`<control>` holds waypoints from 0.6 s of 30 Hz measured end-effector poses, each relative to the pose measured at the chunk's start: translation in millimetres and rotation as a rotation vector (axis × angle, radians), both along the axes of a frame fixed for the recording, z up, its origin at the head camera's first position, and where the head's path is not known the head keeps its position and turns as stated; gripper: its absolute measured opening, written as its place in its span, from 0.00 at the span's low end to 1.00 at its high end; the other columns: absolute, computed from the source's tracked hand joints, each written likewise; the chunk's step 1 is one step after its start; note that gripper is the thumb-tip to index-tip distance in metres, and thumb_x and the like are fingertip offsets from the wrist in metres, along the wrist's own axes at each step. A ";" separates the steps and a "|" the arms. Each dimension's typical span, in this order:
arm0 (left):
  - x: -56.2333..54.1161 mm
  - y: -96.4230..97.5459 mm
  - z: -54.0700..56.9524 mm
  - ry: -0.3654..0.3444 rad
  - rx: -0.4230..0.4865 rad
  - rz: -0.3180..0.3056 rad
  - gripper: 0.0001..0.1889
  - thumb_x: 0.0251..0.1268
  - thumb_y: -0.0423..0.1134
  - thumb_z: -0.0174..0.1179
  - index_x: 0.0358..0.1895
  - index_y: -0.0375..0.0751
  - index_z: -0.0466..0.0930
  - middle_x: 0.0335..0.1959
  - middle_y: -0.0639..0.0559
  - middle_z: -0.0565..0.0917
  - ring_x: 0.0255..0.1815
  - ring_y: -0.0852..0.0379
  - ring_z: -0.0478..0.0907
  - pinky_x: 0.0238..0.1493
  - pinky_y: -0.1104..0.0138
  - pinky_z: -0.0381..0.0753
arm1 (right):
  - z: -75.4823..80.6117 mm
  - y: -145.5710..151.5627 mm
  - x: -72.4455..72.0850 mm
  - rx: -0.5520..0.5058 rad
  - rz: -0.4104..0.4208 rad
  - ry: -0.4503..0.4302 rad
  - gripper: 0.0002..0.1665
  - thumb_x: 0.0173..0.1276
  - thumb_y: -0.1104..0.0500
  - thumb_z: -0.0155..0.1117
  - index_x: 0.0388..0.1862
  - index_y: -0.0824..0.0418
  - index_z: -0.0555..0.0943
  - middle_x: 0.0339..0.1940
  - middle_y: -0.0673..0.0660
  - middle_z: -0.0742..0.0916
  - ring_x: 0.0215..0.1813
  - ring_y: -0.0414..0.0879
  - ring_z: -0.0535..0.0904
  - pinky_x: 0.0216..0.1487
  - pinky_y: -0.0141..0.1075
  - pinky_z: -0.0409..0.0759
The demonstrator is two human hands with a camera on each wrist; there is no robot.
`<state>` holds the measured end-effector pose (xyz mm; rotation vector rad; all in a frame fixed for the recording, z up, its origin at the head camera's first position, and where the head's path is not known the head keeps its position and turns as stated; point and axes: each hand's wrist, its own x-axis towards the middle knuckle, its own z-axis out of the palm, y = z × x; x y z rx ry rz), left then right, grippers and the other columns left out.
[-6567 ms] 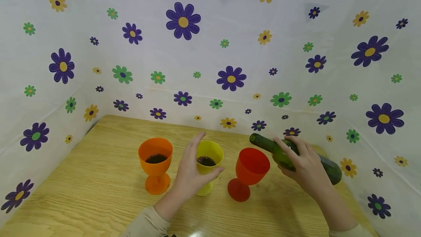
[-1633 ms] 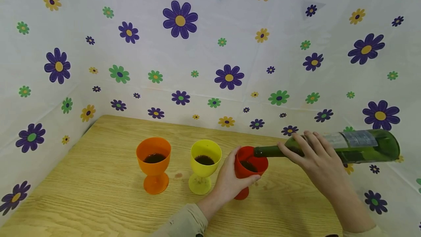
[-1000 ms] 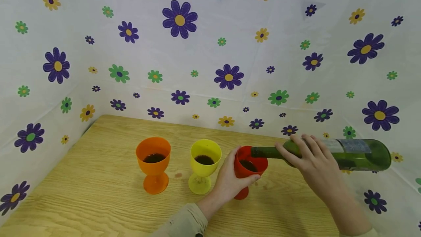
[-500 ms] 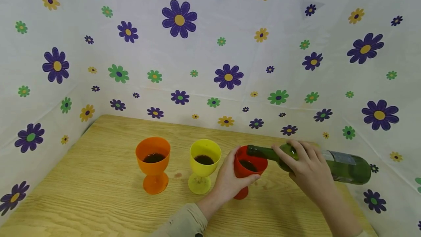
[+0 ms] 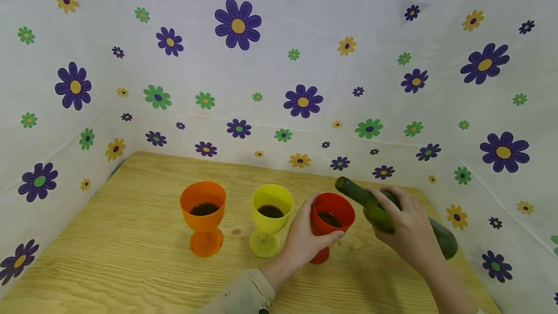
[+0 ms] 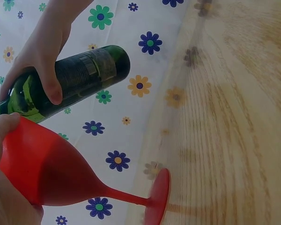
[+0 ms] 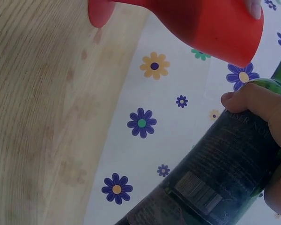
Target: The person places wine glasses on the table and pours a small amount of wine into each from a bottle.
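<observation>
My left hand [image 5: 302,236] grips the bowl of a red plastic goblet [image 5: 333,207], which stands upright with dark liquid inside. To its right, my right hand [image 5: 407,224] holds a green glass wine bottle [image 5: 378,211] around the shoulder. The bottle is tilted, its mouth up and to the left, just beyond the goblet's rim. A dark label with a barcode [image 7: 196,191] shows on the bottle in the right wrist view. In the left wrist view the red goblet [image 6: 61,164] rests with its foot on the tabletop.
A yellow goblet [image 5: 272,202] and an orange goblet [image 5: 203,197] stand left of the red one, both holding dark liquid. The wooden table [image 5: 131,265] meets a white flowered cloth [image 5: 196,71] at the back and sides.
My left hand has moved from beside the yellow goblet to the red one, which now holds dark liquid. The bottle tipped into it, then swung back with its neck up, out of the bowl.
</observation>
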<state>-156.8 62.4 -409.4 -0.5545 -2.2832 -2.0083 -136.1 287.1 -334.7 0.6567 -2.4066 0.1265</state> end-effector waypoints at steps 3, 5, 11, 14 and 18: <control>0.2 -0.2 0.5 -0.006 0.000 -0.001 0.47 0.52 0.50 0.72 0.72 0.43 0.55 0.63 0.53 0.70 0.60 0.53 0.69 0.57 0.60 0.73 | -0.4 1.5 -0.7 -0.066 0.006 -0.007 0.60 0.29 0.68 0.84 0.68 0.53 0.69 0.57 0.68 0.74 0.47 0.65 0.75 0.43 0.61 0.76; 0.2 -0.2 0.5 -0.008 -0.001 -0.002 0.47 0.51 0.50 0.72 0.72 0.43 0.55 0.63 0.53 0.70 0.60 0.53 0.69 0.57 0.60 0.73 | -1.2 3.6 -1.9 -0.128 0.000 -0.015 0.60 0.32 0.70 0.83 0.69 0.54 0.68 0.58 0.68 0.73 0.48 0.65 0.74 0.42 0.60 0.76; 0.4 -0.2 0.9 -0.003 -0.006 0.002 0.47 0.51 0.51 0.72 0.72 0.44 0.55 0.63 0.53 0.69 0.60 0.53 0.69 0.57 0.60 0.74 | -4.6 13.9 -5.1 -0.453 -0.071 -0.118 0.59 0.42 0.73 0.78 0.73 0.56 0.61 0.61 0.71 0.65 0.54 0.66 0.67 0.44 0.65 0.72; 0.5 -0.2 0.5 -0.007 -0.007 0.000 0.47 0.51 0.51 0.72 0.72 0.44 0.55 0.63 0.53 0.69 0.60 0.52 0.69 0.57 0.59 0.74 | -6.6 20.3 -5.6 -0.629 -0.167 -0.198 0.57 0.50 0.68 0.76 0.76 0.54 0.55 0.64 0.70 0.63 0.58 0.67 0.64 0.48 0.68 0.68; 0.5 -0.4 0.8 -0.014 -0.007 -0.009 0.47 0.52 0.51 0.72 0.72 0.44 0.54 0.63 0.53 0.69 0.61 0.52 0.68 0.57 0.59 0.74 | -9.0 27.4 -7.5 -0.855 -0.301 -0.299 0.58 0.57 0.57 0.73 0.78 0.47 0.47 0.70 0.65 0.59 0.64 0.67 0.59 0.56 0.69 0.62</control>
